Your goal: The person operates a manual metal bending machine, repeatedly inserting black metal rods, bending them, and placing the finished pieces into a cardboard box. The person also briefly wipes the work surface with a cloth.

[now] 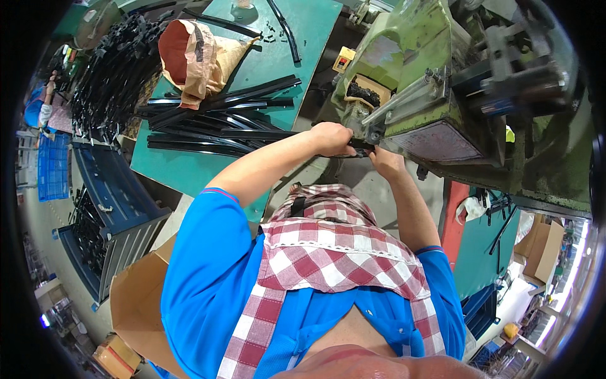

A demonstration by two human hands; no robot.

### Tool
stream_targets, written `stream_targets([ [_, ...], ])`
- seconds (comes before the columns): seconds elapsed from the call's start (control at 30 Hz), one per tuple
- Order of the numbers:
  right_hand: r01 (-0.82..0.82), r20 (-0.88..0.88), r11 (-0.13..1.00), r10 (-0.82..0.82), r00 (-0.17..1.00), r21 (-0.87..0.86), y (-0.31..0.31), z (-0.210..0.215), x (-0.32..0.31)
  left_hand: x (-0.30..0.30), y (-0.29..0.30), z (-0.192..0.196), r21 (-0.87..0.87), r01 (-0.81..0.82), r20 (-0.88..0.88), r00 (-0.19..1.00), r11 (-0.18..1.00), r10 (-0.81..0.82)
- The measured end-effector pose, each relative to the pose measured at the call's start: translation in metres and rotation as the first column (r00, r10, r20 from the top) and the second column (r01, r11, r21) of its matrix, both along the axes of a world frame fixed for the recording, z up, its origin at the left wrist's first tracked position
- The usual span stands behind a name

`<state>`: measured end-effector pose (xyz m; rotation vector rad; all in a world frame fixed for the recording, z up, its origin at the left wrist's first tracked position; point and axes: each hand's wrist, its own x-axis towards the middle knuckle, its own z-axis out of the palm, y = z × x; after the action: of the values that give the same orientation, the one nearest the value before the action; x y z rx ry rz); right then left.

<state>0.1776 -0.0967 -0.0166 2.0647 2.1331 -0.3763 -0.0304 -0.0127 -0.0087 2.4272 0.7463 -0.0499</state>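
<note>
My left hand (332, 139) is closed around a long black strip (268, 134), at the front of a green machine (435, 117). From that hand the strip runs back leftward over the table. Close by on the right, my right hand (386, 163) pinches at the strip's end, just below a small metal fixture (374, 134) on the machine. The fingertips of both hands nearly meet, and they partly hide the strip's end. More black strips (218, 144) lie in a loose pile on the green table (183, 169) to the left.
An open paper sack (221, 60) rests on the table behind the pile. Small black bits fill a tray (366, 91) on the machine. Dense bundles of black parts (117, 76) stand far left, above a blue crate (113, 183). An open cardboard box (142, 303) is beside my left arm.
</note>
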Motion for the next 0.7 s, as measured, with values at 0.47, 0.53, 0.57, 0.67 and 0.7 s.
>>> stream_targets([
  [0.47,-0.012,-0.265,0.977,0.07,0.962,0.211,-0.031,0.036,0.018,0.005,-0.02,0.038,-0.618,-0.012,0.038,0.998,0.786,0.044],
  [0.53,-0.116,-0.22,0.895,0.228,0.949,0.431,-0.054,0.061,0.026,0.008,-0.036,0.022,-0.785,0.044,0.06,0.998,0.618,0.006],
  [0.57,-0.168,-0.125,0.845,0.265,0.956,0.508,-0.064,0.063,0.039,0.015,-0.049,0.01,-0.882,0.077,0.099,0.995,0.466,0.022],
  [0.67,-0.217,0.047,0.767,0.238,0.97,0.604,-0.114,0.082,0.078,0.042,-0.112,0.0,-0.975,0.109,0.128,0.988,0.195,0.09],
  [0.7,-0.211,0.068,0.756,0.216,0.974,0.619,-0.131,0.093,0.093,0.056,-0.13,0.009,-0.981,0.123,0.139,0.984,0.147,0.107],
])
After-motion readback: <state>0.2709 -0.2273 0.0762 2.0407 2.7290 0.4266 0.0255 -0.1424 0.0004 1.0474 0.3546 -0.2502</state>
